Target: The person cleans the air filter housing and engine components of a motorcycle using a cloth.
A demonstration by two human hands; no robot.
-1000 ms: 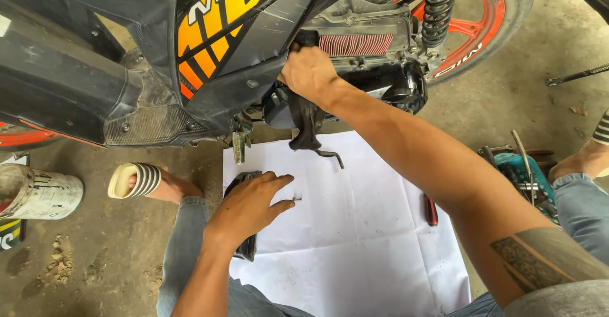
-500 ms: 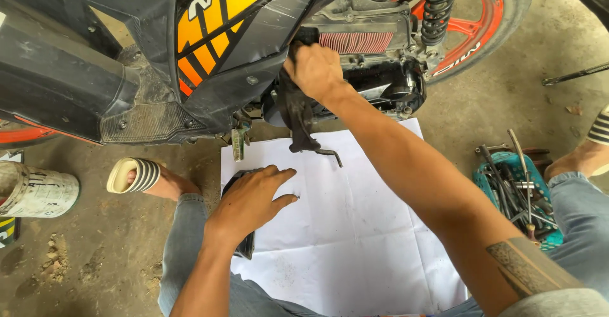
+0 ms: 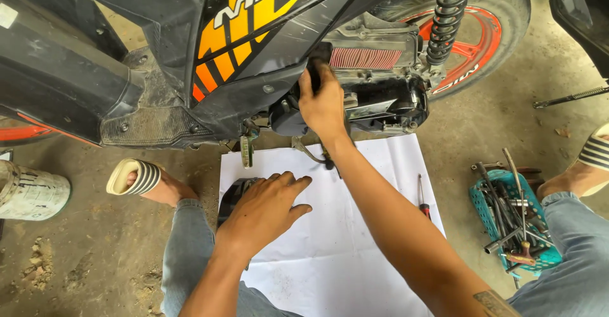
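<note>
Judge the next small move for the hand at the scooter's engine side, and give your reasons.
Probably lift the black part up and away. The right hand grips it beside the engine case, while the left hand rests flat on the white sheet, where there is room to set it down.

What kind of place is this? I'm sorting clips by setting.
Probably a small motorbike repair spot. A motorbike stands on bare concrete floor, a basket of hand tools sits beside the white sheet, and the right hand reaches into the engine area.
</note>
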